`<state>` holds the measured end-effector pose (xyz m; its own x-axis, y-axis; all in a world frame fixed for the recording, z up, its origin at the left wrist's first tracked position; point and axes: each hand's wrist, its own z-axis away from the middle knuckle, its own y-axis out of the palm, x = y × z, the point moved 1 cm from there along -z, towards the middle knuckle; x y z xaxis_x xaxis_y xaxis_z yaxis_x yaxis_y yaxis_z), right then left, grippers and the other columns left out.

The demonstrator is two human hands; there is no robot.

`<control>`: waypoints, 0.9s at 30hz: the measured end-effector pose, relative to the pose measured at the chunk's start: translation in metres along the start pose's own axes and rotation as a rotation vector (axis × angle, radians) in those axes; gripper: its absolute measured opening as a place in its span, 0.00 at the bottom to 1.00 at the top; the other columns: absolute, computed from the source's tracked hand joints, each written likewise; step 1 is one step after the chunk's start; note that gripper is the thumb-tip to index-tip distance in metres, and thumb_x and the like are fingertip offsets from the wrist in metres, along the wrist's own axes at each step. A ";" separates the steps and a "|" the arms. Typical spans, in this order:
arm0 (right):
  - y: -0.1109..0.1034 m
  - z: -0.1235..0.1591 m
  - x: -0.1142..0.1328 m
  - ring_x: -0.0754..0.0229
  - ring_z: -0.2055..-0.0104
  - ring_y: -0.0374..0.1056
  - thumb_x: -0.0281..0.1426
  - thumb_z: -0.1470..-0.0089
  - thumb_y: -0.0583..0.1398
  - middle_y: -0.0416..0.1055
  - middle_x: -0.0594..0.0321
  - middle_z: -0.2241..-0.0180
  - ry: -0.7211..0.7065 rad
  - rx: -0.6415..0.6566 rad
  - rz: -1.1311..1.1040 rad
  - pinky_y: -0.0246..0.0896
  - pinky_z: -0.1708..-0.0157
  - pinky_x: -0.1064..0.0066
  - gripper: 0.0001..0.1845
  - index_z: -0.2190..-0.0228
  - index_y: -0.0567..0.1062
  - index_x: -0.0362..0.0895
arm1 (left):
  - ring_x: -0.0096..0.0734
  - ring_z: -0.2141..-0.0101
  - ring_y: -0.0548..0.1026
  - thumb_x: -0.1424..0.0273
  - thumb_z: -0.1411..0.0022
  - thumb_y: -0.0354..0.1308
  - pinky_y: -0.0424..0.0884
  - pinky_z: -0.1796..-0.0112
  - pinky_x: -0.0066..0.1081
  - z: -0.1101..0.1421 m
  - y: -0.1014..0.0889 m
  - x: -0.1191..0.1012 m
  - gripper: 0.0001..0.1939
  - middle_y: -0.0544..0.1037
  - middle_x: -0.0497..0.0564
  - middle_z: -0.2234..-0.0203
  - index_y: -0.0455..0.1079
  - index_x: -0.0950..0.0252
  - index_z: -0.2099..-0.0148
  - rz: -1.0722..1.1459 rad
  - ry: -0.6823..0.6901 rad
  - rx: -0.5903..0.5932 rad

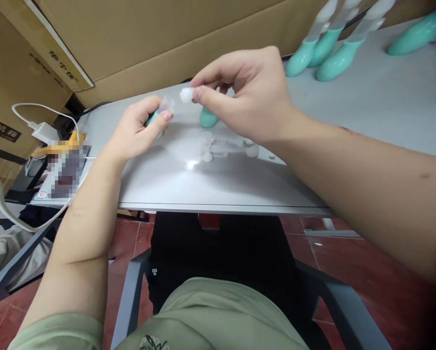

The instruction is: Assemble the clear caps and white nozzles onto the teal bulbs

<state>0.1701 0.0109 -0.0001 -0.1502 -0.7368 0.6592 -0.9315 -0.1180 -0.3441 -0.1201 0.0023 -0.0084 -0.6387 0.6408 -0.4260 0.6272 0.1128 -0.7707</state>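
Left hand [137, 129]: over the bench [174, 180], fingers curled round a teal piece [153, 120] with a clear tip [167, 103]; the grip is pinching it, thumb pressed near the tip.
Right hand [250, 97]: raised just right of the left, thumb and forefinger pinching a small white cap [186, 95].
Cap and tip: near each other, apart by a small gap.
Teal piece: in the left hand, above the near left part of the bench; mostly hidden by the fingers, so its shape is hard to tell.
Second teal piece [208, 118]: standing on the bench below the right hand, partly covered by it.
Small clear parts [208, 145]: scattered on the bench under the right hand, a white one [252, 149] among them; possibly caps, too glossy to be sure.
Teal bottles [327, 48]: grouped at the far right of the bench, lying with pale necks pointing away.
Cardboard boxes [148, 43]: behind the bench.
Charger with white cable [45, 131]: at the left edge.
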 end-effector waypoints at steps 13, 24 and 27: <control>0.002 0.000 -0.002 0.51 0.49 0.89 0.33 0.26 0.72 0.95 0.58 0.50 0.049 0.013 -0.162 0.82 0.45 0.59 0.06 0.60 0.89 0.51 | 0.45 0.65 0.78 0.20 0.21 0.61 0.78 0.56 0.48 0.005 0.006 -0.020 0.42 0.84 0.54 0.66 0.83 0.54 0.57 0.029 0.038 -0.051; 0.003 -0.003 -0.019 0.50 0.57 0.85 0.47 0.27 0.77 0.94 0.62 0.55 -0.086 0.021 -0.016 0.78 0.57 0.58 0.11 0.61 0.91 0.56 | 0.43 0.65 0.76 0.26 0.15 0.57 0.75 0.58 0.45 0.003 0.006 -0.022 0.39 0.81 0.53 0.66 0.81 0.56 0.55 -0.018 0.074 -0.010; 0.004 -0.002 -0.022 0.50 0.58 0.84 0.38 0.28 0.74 0.94 0.62 0.56 -0.171 0.020 -0.021 0.75 0.61 0.57 0.05 0.60 0.91 0.54 | 0.43 0.65 0.77 0.27 0.13 0.57 0.75 0.58 0.44 0.002 0.006 -0.021 0.38 0.80 0.53 0.66 0.80 0.56 0.55 -0.023 0.098 -0.003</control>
<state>0.1689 0.0277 -0.0149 -0.0702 -0.8363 0.5438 -0.9268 -0.1470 -0.3457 -0.1041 -0.0123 -0.0050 -0.6065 0.7092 -0.3595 0.6143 0.1309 -0.7782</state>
